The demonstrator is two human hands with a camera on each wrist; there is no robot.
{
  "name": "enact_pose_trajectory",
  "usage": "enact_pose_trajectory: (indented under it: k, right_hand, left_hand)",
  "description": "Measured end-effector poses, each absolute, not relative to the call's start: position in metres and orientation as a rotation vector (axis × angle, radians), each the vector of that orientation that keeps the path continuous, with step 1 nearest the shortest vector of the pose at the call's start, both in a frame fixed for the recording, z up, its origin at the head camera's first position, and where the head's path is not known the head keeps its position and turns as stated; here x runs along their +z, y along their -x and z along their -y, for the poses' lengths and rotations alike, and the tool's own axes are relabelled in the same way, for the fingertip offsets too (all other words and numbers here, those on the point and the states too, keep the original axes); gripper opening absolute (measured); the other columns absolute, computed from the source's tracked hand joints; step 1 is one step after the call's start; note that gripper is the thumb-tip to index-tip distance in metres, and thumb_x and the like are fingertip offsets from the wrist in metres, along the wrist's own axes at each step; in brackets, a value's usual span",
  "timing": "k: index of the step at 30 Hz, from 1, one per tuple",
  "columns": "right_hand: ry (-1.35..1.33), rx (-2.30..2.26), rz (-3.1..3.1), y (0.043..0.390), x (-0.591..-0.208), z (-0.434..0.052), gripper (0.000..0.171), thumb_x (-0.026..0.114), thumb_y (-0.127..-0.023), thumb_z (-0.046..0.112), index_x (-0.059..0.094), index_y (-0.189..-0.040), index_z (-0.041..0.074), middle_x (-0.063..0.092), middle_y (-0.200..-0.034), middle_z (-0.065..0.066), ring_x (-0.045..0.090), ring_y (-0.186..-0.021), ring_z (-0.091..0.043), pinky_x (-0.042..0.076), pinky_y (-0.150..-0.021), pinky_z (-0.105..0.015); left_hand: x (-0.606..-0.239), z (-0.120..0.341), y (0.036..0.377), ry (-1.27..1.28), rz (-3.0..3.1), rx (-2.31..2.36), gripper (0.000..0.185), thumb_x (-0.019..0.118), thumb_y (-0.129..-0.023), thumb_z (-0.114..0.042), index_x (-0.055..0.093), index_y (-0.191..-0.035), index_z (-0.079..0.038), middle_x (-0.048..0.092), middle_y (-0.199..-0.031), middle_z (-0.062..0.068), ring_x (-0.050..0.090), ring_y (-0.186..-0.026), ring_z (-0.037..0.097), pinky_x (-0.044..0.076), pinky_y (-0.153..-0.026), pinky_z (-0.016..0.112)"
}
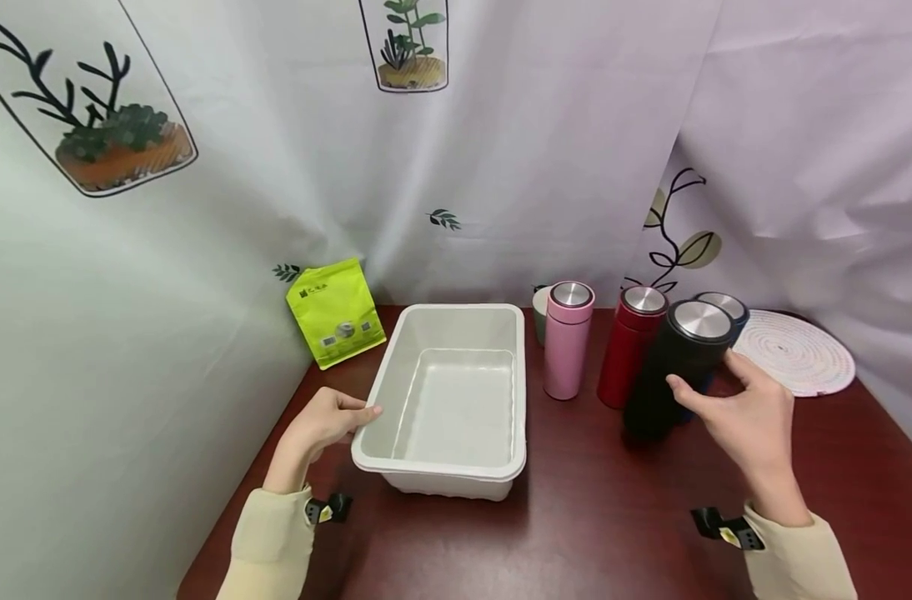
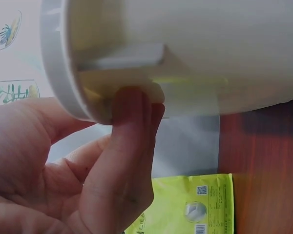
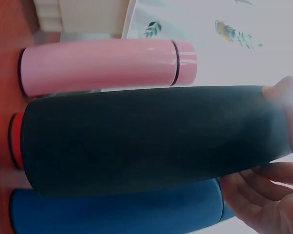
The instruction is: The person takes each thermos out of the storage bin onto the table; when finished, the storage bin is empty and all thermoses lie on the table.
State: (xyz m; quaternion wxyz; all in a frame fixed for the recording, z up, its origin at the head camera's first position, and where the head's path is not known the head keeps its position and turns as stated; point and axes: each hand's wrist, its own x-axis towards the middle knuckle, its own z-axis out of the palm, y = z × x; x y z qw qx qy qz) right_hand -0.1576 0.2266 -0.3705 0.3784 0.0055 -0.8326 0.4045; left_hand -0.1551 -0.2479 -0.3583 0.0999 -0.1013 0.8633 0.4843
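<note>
My left hand (image 1: pixel 334 421) grips the front left rim of an empty white plastic tub (image 1: pixel 441 468) on the dark red table (image 1: pixel 591 517). In the left wrist view the fingers (image 2: pixel 132 112) curl under the tub's lip (image 2: pixel 63 73). My right hand (image 1: pixel 744 412) holds a black flask (image 1: pixel 669 375) with a steel lid; the thumb lies on its side and the flask leans. The right wrist view shows the black flask (image 3: pixel 146 136) between the thumb and the fingers (image 3: pixel 263 190). A pink flask (image 1: pixel 565 350), a red flask (image 1: pixel 627 354) and a blue flask (image 1: pixel 726 307) stand beside it.
A lime green pouch (image 1: pixel 336 312) leans against the curtain at the back left. A round woven mat (image 1: pixel 797 352) lies at the back right. A pale cup (image 1: pixel 538 315) stands behind the pink flask. Printed curtains close in the table on three sides.
</note>
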Motion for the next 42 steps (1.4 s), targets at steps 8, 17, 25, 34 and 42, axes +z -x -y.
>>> enact_pose_trajectory:
  k: [8, 17, 25, 34, 42]
  right_hand:
    - [0.086, 0.971, 2.165, 0.156, -0.381, -0.239, 0.044, 0.084, -0.058, 0.026, 0.07, -0.099, 0.017, 0.067, -0.088, -0.007, 0.044, -0.079, 0.018, 0.032, -0.065, -0.013]
    - [0.19, 0.89, 2.168, 0.153, -0.388, -0.266, 0.049, 0.085, -0.056, 0.028, 0.07, -0.101, 0.014, 0.067, -0.09, -0.013, 0.052, -0.074, -0.005, 0.031, -0.059, -0.02]
    - [0.328, 0.842, 2.161, 0.153, -0.386, -0.298, 0.047, 0.083, -0.056, 0.03, 0.071, -0.096, 0.009, 0.055, -0.064, 0.028, 0.048, -0.07, -0.028, 0.028, -0.056, -0.027]
    - [0.311, 0.839, 2.107, 0.166, -0.385, -0.325, 0.04, 0.081, -0.058, 0.027, 0.07, -0.089, 0.004, 0.036, -0.058, 0.046, 0.031, -0.06, 0.023, 0.024, -0.058, -0.03]
    - [0.298, 0.795, 2.182, 0.181, -0.393, -0.343, 0.042, 0.077, -0.063, 0.028, 0.067, -0.094, 0.002, 0.026, -0.067, 0.054, 0.027, -0.061, 0.025, 0.024, -0.064, -0.045]
  left_hand:
    - [-0.354, 0.25, 0.158, 0.288, -2.531, 1.462, 0.04, 0.07, -0.08, -0.02, 0.062, -0.104, 0.011, 0.064, -0.093, 0.018, 0.064, -0.074, 0.024, 0.054, -0.064, 0.039]
    - [-0.351, 0.248, 0.159, 0.286, -2.537, 1.447, 0.041, 0.07, -0.08, -0.021, 0.062, -0.105, 0.011, 0.063, -0.095, 0.019, 0.064, -0.075, 0.023, 0.054, -0.066, 0.04]
    - [-0.351, 0.247, 0.16, 0.288, -2.517, 1.459, 0.045, 0.071, -0.079, -0.023, 0.061, -0.107, 0.012, 0.063, -0.097, 0.019, 0.064, -0.075, 0.022, 0.054, -0.067, 0.04]
    - [-0.352, 0.247, 0.159, 0.289, -2.514, 1.465, 0.042, 0.069, -0.081, -0.021, 0.061, -0.106, 0.012, 0.063, -0.097, 0.019, 0.063, -0.075, 0.022, 0.054, -0.068, 0.041]
    - [-0.355, 0.247, 0.158, 0.296, -2.518, 1.452, 0.042, 0.069, -0.081, -0.021, 0.061, -0.106, 0.012, 0.063, -0.096, 0.019, 0.063, -0.074, 0.022, 0.054, -0.066, 0.039]
